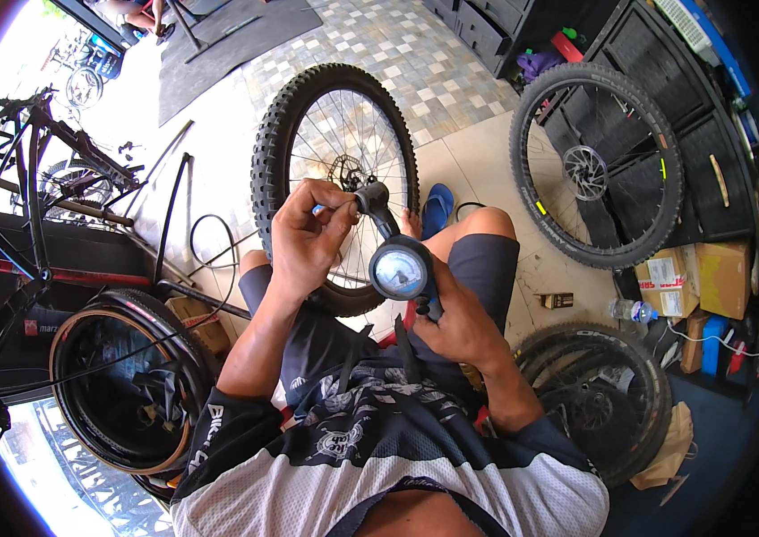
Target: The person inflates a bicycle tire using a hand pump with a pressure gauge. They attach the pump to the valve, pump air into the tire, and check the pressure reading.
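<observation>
My right hand (462,327) is wrapped round the body of a black pressure gauge (400,271) with a round, glare-covered dial. A short neck runs from the dial up to a black head. At the left end of that head, the fingertips of my left hand (312,237) are pinched together; a bit of blue shows between the fingers. Just beyond both hands a bicycle wheel (265,161) with a knobby tyre and a disc rotor stands upright between my legs. The gauge covers part of its spokes, and whether the head touches the wheel I cannot tell.
Another wheel (533,206) leans on black cabinets at the right. More wheels (657,421) lie at lower right and tyres (61,358) at lower left. A bike frame (34,179) stands left. Boxes (721,273), a plastic bottle (634,311) and a blue slipper (436,210) are nearby.
</observation>
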The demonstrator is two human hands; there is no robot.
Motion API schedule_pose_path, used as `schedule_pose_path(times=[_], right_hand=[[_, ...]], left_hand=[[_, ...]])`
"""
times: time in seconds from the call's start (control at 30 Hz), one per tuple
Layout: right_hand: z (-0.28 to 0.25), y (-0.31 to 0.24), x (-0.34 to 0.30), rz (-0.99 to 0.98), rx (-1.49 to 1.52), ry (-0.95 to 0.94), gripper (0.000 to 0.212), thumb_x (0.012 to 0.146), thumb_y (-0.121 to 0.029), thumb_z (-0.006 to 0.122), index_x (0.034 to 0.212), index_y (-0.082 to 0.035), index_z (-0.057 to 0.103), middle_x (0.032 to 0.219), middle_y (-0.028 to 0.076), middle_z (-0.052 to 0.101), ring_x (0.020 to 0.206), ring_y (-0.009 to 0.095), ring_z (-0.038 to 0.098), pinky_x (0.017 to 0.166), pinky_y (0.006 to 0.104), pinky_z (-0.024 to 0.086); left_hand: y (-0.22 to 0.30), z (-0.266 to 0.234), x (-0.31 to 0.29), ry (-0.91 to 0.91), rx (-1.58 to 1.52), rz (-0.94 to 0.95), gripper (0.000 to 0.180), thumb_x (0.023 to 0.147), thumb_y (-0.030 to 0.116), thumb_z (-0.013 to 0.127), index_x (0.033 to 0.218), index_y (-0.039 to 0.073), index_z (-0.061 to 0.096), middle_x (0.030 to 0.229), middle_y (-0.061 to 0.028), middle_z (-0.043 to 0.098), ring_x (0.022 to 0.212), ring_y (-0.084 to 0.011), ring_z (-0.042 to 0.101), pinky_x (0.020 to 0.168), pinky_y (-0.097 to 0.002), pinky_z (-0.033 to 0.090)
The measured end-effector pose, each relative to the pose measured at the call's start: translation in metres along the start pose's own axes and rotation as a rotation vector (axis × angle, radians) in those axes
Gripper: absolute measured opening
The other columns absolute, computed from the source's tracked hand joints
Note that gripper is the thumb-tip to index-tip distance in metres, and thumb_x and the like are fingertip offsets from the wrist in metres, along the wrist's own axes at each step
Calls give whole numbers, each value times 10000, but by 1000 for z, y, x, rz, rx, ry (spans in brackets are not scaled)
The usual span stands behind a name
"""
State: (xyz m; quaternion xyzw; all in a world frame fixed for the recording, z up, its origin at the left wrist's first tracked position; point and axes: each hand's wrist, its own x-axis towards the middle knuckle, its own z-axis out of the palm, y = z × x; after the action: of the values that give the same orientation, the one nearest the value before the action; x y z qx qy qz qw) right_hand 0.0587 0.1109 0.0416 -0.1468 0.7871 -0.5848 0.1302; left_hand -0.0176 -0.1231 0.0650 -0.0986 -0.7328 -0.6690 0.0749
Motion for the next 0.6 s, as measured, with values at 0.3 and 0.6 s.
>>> schedule_pose_path(times=[0.3,0.6], right_hand=[[-2,-8,0,-4,30,-54,863,753,-1,652,1532,-31,281,1400,328,517,1309,502,511,1068,485,452],[2,-8,1,-34,18,-13,871,772,-17,662,1542,0,257,1426,341,483,1313,517,498,1071,490,458]], left_hand=[[3,7,-1,18,-381,-95,121,1015,53,613,1052,1,510,1275,-271,649,1036,-203,718,817,-313,655],[-2,13,-8,98,-141,89,110,1018,19,590,1105,-26,540,1181,-186,641,1063,-199,672,889,-332,634]])
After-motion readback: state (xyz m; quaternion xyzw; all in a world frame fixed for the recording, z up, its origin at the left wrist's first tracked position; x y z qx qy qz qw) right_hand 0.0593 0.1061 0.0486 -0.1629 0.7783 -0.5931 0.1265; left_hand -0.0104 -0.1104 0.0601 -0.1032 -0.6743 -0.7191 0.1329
